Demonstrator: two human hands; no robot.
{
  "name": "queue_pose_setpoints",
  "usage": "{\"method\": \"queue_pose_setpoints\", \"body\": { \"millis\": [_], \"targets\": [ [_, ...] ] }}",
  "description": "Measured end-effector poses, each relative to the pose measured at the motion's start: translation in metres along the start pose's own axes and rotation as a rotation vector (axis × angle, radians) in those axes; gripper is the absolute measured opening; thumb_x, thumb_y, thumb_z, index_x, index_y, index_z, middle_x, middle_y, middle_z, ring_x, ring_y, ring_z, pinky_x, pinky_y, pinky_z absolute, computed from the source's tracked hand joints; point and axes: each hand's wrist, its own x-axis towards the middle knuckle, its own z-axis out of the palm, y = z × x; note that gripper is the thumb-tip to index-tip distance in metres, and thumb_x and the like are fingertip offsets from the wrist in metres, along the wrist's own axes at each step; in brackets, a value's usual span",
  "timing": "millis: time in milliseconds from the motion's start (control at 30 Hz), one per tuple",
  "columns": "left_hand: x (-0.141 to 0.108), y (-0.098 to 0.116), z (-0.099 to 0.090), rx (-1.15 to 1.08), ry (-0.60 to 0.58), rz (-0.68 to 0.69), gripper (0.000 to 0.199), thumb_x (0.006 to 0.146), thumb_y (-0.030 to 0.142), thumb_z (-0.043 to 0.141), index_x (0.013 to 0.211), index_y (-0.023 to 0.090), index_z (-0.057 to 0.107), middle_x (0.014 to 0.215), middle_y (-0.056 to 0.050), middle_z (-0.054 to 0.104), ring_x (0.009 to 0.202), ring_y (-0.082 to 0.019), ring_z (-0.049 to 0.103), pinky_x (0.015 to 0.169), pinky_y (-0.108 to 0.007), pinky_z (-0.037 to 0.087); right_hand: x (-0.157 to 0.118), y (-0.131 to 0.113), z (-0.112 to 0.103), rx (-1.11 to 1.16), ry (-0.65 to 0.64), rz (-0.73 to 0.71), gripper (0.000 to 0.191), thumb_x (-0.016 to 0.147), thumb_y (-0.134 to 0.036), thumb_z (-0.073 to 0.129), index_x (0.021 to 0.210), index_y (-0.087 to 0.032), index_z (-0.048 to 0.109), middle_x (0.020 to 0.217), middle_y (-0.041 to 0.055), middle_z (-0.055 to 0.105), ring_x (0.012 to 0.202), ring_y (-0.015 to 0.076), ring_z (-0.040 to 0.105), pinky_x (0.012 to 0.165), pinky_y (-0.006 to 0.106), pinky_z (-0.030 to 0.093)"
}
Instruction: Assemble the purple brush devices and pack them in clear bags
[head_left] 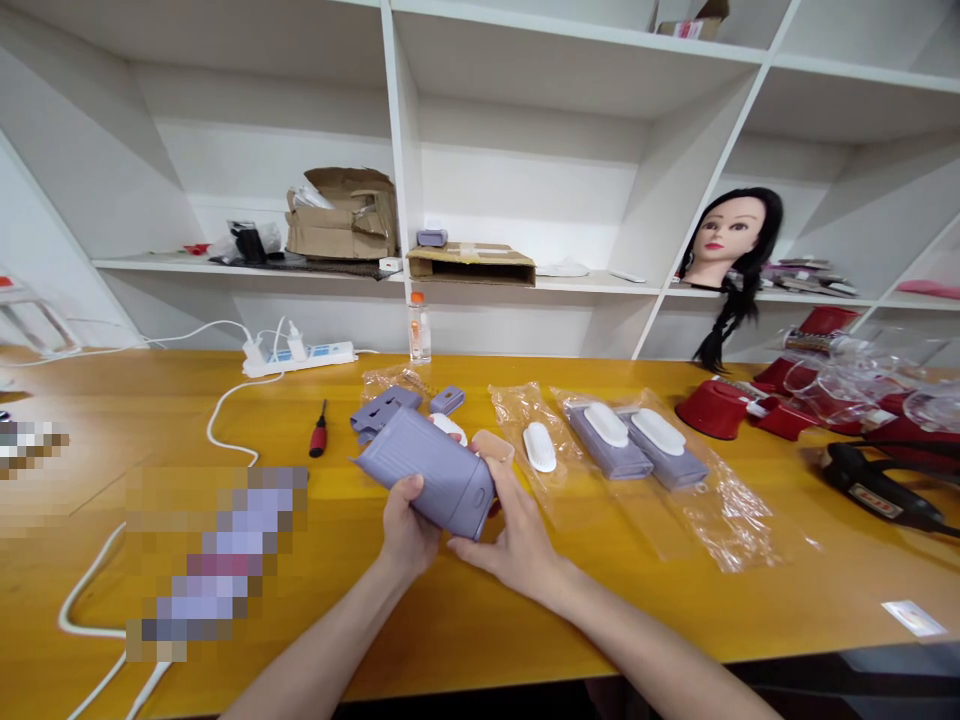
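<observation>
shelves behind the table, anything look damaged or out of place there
Yes. The cardboard box at left looks crumpled, with ragged, torn-looking flaps. At right, the mannequin head leans to one side, its black hair spilling over the shelf edge.

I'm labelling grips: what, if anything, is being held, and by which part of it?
A purple casing: the left hand holds its near side, thumb on top; the right hand holds the end with the oval mark.
</observation>
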Motion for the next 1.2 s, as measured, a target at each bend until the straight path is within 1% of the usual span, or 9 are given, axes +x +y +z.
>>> {"method": "queue_pose_setpoints", "body": {
  "millis": [167,267,367,433,567,700,900,1100,1200],
  "targets": [
    [0.003,0.004,0.002,-0.007,-0.004,0.001,0.049,0.065,0.032,0.051,0.113,0.022,0.051,0.102,-0.005,0.064,0.101,-0.028,0.056,0.083,-0.041,0.046,0.002,-0.001,0.003,0.069,0.014,0.047,0.084,0.056,-0.023,0.071,0.128,-0.027,0.028,0.130,0.0107,0.038,0.111,0.0278,0.044,0.079,0.039,0.045],
    [0.007,0.009,0.002,-0.008,-0.011,0.015,0.049,0.064,0.031,0.051,0.112,0.022,0.051,0.101,-0.005,0.064,0.100,-0.028,0.057,0.084,-0.041,0.045,0.007,-0.001,0.001,0.342,-0.009,0.131,0.073,0.058,-0.026,0.070,0.122,-0.028,0.034,0.129,0.0079,0.039,0.106,0.0241,0.047,0.074,0.034,0.046],
    [0.010,0.010,0.000,0.009,-0.066,0.003,0.051,0.061,0.030,0.052,0.111,0.022,0.052,0.100,-0.005,0.065,0.099,-0.029,0.057,0.084,-0.043,0.045,0.013,0.003,-0.003,0.701,-0.078,0.334,0.042,0.064,-0.030,0.064,0.103,-0.025,0.048,0.103,0.0030,0.054,0.081,0.0161,0.056,0.064,0.028,0.047],
    [0.010,0.008,-0.003,0.026,-0.115,-0.035,0.052,0.059,0.029,0.052,0.110,0.021,0.054,0.099,-0.007,0.065,0.099,-0.030,0.058,0.083,-0.043,0.045,0.015,0.007,-0.006,0.838,-0.171,0.484,0.029,0.063,-0.026,0.063,0.090,-0.022,0.053,0.084,-0.0003,0.057,0.068,0.0129,0.056,0.060,0.026,0.046],
    [0.006,0.003,-0.009,0.074,-0.179,-0.117,0.054,0.055,0.029,0.053,0.107,0.017,0.056,0.094,-0.009,0.067,0.097,-0.033,0.058,0.081,-0.045,0.046,0.014,0.016,-0.009,0.906,-0.349,0.642,0.038,0.054,-0.017,0.067,0.090,-0.018,0.056,0.075,-0.0017,0.060,0.061,0.0124,0.059,0.058,0.028,0.048],
    [0.004,0.001,-0.010,0.089,-0.234,-0.165,0.054,0.054,0.030,0.055,0.107,0.018,0.057,0.094,-0.010,0.067,0.096,-0.034,0.058,0.079,-0.046,0.047,0.012,0.023,-0.009,0.908,-0.476,0.623,0.040,0.051,-0.016,0.073,0.088,-0.014,0.059,0.074,-0.0002,0.063,0.061,0.0121,0.060,0.060,0.027,0.047],
    [0.003,0.004,-0.008,0.041,-0.330,-0.152,0.060,0.051,0.030,0.057,0.110,0.021,0.055,0.101,-0.010,0.064,0.100,-0.035,0.056,0.081,-0.047,0.045,0.012,0.020,-0.006,0.940,-0.422,0.480,0.034,0.047,-0.013,0.076,0.079,-0.013,0.064,0.069,-0.0030,0.062,0.059,0.0077,0.053,0.057,0.019,0.042],
    [0.007,0.005,-0.013,0.086,-0.371,-0.166,0.061,0.054,0.026,0.057,0.114,0.018,0.051,0.103,-0.009,0.064,0.101,-0.033,0.056,0.085,-0.046,0.043,0.011,0.025,-0.006,0.976,-0.511,0.559,0.048,0.049,-0.014,0.077,0.094,-0.016,0.059,0.074,-0.0012,0.064,0.061,0.0110,0.059,0.059,0.024,0.047],
    [0.008,0.005,-0.014,0.063,-0.366,-0.190,0.058,0.058,0.029,0.055,0.114,0.016,0.051,0.103,-0.010,0.065,0.100,-0.033,0.056,0.084,-0.046,0.043,0.012,0.029,-0.005,0.989,-0.564,0.534,0.058,0.048,-0.013,0.078,0.102,-0.016,0.056,0.074,0.0006,0.065,0.061,0.0127,0.061,0.057,0.024,0.047]
  ]
}}
